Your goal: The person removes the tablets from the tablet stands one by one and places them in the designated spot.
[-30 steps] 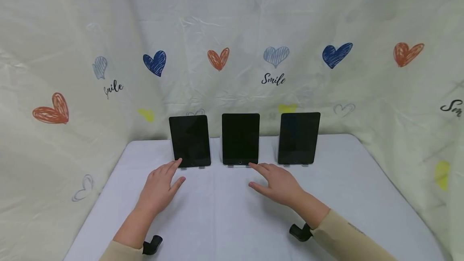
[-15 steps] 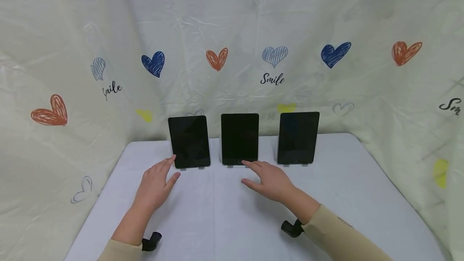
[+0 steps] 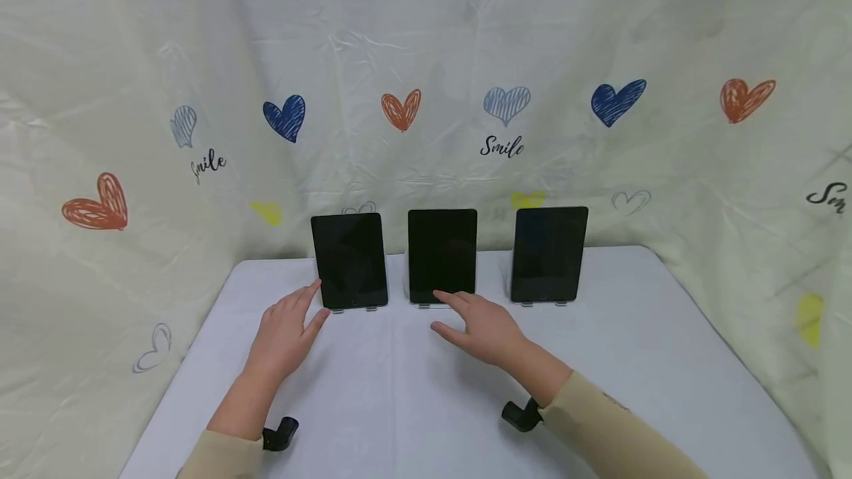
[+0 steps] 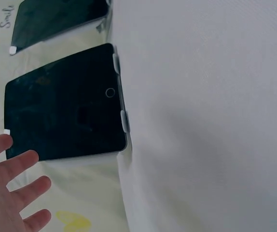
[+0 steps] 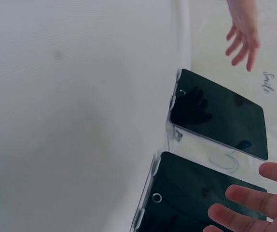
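Three dark-screened tablets lean on small stands along the back of the white table: a left tablet (image 3: 350,260), a middle tablet (image 3: 442,253) and a right tablet (image 3: 549,253). My left hand (image 3: 280,335), fingers spread, hovers by the lower left edge of the left tablet; the left wrist view has its fingertips beside that tablet (image 4: 66,106). My right hand (image 3: 484,325) is stretched out with its index fingertip overlapping the bottom of the middle tablet's screen. In the right wrist view its spread fingers (image 5: 240,193) overlap the nearer tablet (image 5: 177,212). Neither hand holds anything.
The white-covered table (image 3: 399,405) ends just behind the tablets. A pale curtain (image 3: 439,35) printed with hearts and "Smile" hangs behind and at both sides. A black wrist mount (image 3: 522,415) sits under the right forearm, another mount (image 3: 280,434) under the left.
My right hand has moved left, its fingertips shifting across the bottom of the middle tablet. My left hand has drawn slightly left, off the left tablet's lower corner. The tablets stand where they were.
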A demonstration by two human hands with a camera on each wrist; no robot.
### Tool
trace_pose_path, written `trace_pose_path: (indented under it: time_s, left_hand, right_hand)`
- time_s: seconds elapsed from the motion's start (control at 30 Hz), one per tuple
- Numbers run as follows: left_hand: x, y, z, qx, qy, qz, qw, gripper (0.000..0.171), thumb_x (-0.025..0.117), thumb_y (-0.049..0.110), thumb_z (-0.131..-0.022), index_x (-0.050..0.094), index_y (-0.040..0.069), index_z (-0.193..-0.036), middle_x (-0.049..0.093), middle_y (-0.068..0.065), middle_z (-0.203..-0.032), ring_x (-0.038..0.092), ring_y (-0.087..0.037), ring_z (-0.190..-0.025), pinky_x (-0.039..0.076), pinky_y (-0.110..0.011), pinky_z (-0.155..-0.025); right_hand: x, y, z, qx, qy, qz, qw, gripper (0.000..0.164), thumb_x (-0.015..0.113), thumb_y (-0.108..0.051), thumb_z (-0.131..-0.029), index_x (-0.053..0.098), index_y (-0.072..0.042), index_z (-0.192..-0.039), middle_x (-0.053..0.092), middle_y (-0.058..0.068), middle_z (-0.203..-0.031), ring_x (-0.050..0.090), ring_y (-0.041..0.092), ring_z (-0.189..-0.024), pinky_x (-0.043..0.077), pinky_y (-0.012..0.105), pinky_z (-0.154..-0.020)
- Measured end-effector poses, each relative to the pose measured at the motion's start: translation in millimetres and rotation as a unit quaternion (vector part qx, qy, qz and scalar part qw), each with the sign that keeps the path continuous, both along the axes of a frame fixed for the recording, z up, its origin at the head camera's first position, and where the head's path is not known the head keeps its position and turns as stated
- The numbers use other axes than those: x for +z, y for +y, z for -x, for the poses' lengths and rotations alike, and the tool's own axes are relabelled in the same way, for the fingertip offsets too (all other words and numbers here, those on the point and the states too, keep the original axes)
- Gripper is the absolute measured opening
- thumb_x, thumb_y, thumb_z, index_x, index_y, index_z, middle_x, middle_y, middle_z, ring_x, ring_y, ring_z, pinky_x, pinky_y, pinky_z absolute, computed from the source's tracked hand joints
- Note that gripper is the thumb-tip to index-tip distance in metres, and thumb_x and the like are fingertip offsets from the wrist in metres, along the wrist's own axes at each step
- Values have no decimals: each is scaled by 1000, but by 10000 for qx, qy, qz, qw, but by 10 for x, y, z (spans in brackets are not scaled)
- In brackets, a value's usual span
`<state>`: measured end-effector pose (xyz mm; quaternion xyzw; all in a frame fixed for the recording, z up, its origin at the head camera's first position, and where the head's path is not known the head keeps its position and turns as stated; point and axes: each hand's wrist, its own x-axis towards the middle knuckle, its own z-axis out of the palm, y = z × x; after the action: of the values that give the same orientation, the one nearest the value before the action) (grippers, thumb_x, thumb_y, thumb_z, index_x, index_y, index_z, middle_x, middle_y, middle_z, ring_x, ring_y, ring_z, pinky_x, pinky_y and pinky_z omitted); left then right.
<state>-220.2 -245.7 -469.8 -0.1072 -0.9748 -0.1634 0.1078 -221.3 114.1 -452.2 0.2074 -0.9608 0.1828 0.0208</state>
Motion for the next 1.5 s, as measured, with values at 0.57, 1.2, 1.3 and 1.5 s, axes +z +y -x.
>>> trace_pose_path:
  time_s: [0.57, 1.2, 1.3, 1.5]
  left_hand:
    - [60, -18, 157, 184, -238, -277, 9992, 65, 43, 48, -104, 30, 11, -156, 42, -21, -150, 36, -41, -138, 26, -62, -110]
    - [22, -41, 328, 375, -427, -530, 9970, 69, 36, 53, -104, 28, 8, -156, 37, -24, -152, 34, -44, -139, 23, -65, -110]
    - [4, -34, 355, 398, -446, -609, 9963, 72, 32, 57, -104, 26, 9, -157, 36, -24, -153, 33, -44, -139, 22, -65, -110]
    - [-2, -47, 410, 488, -526, -644, 9953, 67, 38, 49, -105, 25, 9, -157, 35, -24, -153, 34, -45, -138, 22, -65, -110]
  right_hand:
    - [43, -288, 73, -102, -323, 154, 9993, 64, 55, -61, -93, 46, -31, -149, 54, 3, -143, 51, 26, -130, 46, 52, -100]
    - [-39, -525, 245, -331, -509, 717, 9956, 59, 51, -58, -98, 49, -25, -147, 61, 0, -132, 61, 19, -109, 53, 40, -85]
    - [-55, -556, 273, -427, -515, 739, 9950, 56, 51, -55, -99, 49, -26, -147, 63, -1, -129, 61, 17, -108, 52, 39, -84]
    - [-65, -624, 325, -451, -510, 880, 9938, 54, 53, -52, -99, 50, -25, -146, 64, 2, -127, 61, 18, -107, 53, 39, -84]
